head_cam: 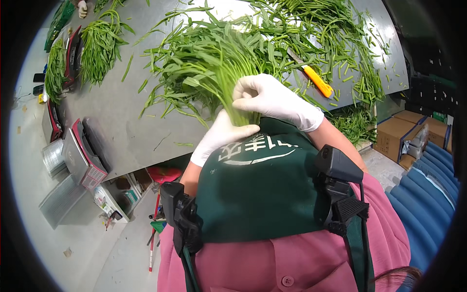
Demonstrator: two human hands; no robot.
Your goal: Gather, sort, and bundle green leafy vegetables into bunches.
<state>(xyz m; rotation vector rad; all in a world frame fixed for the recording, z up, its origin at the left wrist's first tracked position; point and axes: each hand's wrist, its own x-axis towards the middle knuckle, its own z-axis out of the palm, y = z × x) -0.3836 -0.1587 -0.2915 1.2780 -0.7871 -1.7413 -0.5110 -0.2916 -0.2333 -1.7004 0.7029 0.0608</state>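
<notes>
My left hand (pixel 227 132), in a white glove, grips the lower stems of a bunch of leafy greens (pixel 219 69) that look like water spinach. The bunch is upright in front of my green apron (pixel 255 197), its leaves fanning up and left over the metal table. At the right side of the stems is my gloved right hand (pixel 264 95), fingers curled and thumb close to the index finger. Whether it grips a stem cannot be made out. To its right a utility knife (pixel 317 81) with a yellow-orange handle lies on the table, blade exposed, among loose greens (pixel 328 36).
Cut stem pieces (pixel 346 69) litter the grey metal table (pixel 138 135). Bundled greens (pixel 98 51) lie at the left, near red-trimmed scales (pixel 78 153) along the edge. Another person's gloved hand (pixel 83 9) shows at the top left. Cardboard boxes (pixel 392 135) stand at the right.
</notes>
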